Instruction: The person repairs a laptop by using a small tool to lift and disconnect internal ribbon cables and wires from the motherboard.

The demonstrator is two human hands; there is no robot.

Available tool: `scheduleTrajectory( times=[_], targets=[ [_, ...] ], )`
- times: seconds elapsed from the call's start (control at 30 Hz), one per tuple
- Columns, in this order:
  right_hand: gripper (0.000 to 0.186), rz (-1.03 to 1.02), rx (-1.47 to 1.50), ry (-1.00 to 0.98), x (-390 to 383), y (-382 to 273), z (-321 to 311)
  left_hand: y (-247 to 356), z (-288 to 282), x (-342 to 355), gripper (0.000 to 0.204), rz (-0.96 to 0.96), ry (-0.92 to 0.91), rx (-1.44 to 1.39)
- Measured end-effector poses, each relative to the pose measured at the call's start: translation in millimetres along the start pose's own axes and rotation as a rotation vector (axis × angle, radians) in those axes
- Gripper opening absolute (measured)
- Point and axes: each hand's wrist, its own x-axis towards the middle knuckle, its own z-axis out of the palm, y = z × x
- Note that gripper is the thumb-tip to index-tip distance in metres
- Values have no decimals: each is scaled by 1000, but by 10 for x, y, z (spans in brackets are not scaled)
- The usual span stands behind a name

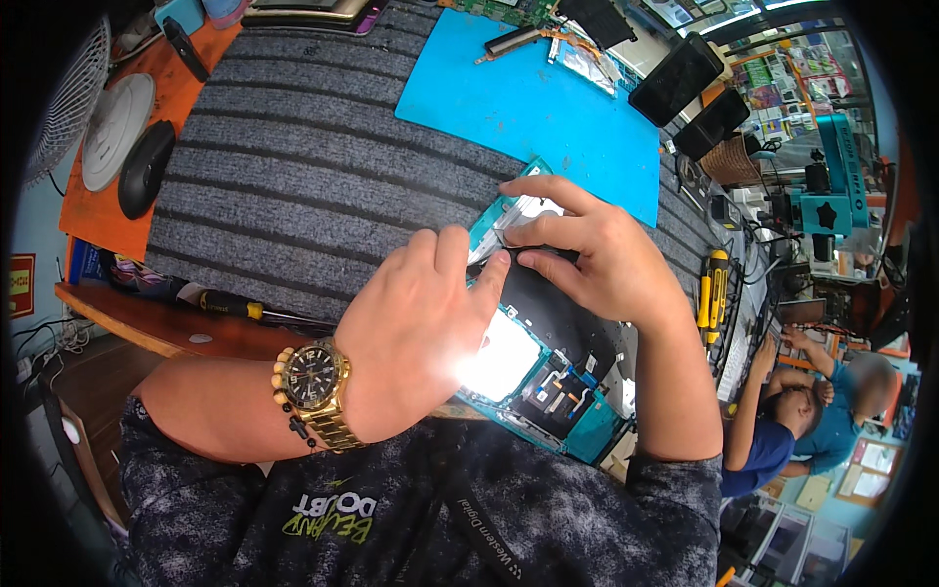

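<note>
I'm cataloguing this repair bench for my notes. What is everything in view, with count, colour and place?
opened tablet: one, teal frame, black inside, under both hands
work mat: one, blue, far centre
striped mat: one, grey, covers the bench
computer mouse: one, black, far left
desk fan: one, white, left edge
screwdrivers: two, yellow-black, right
dark slabs: two, black, far right, kind unclear
circuit board: one, green, top edge
people: two, blue shirts, lower right
wristwatch: one, gold, left wrist
left hand: fingers on tablet
right hand: fingers pinching tablet's top edge
</note>
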Motion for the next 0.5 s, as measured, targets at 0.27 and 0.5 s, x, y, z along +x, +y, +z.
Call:
scheduleTrajectory(
  times=[0.27, 0.5],
  targets=[
    [22, -11, -3, -51, 53, 33, -48, -3, -10, -2, 78, 6, 4, -5],
    [20, 48, -33, -72, 53, 5, -45, 7, -23, 5, 78, 0, -3, -25]
  ],
)
